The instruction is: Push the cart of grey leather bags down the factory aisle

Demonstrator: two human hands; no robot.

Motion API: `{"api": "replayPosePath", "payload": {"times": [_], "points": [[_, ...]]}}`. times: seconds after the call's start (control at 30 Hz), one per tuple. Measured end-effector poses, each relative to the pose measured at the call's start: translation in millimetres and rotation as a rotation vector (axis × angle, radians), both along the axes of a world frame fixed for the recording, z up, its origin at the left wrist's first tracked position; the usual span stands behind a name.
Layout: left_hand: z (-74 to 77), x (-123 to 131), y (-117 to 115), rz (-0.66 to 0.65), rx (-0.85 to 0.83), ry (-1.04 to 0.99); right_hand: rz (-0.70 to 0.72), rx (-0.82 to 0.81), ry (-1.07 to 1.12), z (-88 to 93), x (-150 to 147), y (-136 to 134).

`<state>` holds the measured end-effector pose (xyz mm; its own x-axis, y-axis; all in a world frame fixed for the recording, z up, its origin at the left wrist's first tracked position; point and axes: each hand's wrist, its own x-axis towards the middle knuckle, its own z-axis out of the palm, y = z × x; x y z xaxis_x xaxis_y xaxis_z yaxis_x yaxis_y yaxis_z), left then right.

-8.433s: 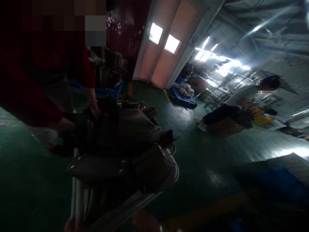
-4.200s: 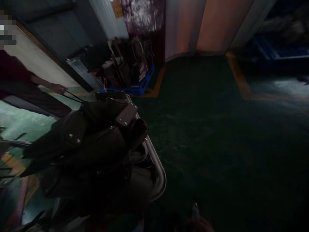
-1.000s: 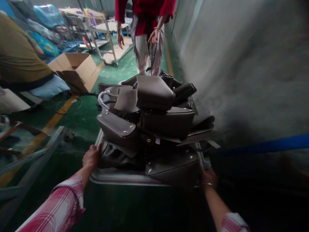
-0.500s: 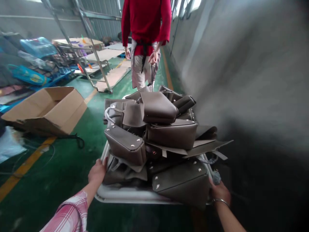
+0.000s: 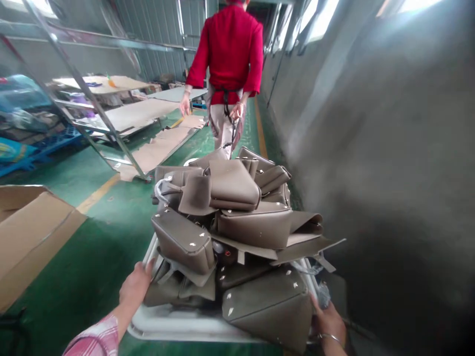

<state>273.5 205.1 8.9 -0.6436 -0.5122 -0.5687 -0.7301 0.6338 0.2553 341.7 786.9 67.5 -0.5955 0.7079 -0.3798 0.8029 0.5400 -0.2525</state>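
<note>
Along the right side runs a grey wall [image 5: 389, 148], with a green floor [image 5: 92, 247] stretching ahead beside it. Left of the aisle stand metal racks [image 5: 92, 113] stacked with cardboard sheets, and a flattened cardboard box [image 5: 25, 232] lies at the near left. Ahead, a person in a red top [image 5: 228, 49] walks away with a strap [image 5: 232, 131] trailing from one hand back toward the load. At the centre sits a white cart [image 5: 178, 324] heaped with grey-brown leather bags [image 5: 237, 217], some with small metal studs. The left hand [image 5: 135, 287] is curled over the cart's near left rim, fingers closed on the edge. The right hand [image 5: 328, 321], a bangle on its wrist, grips the near right corner, just beside the lowest bag
</note>
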Motion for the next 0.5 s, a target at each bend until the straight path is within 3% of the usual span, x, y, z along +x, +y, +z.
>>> {"api": "replayPosePath", "payload": {"times": [0.27, 0.5], "points": [[0.3, 3, -13, -0.032, 0.043, 0.033, -0.029, -0.018, -0.010, 11.6, 0, -14], [-5.2, 13, -7, -0.040, 0.033, 0.052, -0.013, -0.038, 0.055, 9.1, 19, -1]]}}
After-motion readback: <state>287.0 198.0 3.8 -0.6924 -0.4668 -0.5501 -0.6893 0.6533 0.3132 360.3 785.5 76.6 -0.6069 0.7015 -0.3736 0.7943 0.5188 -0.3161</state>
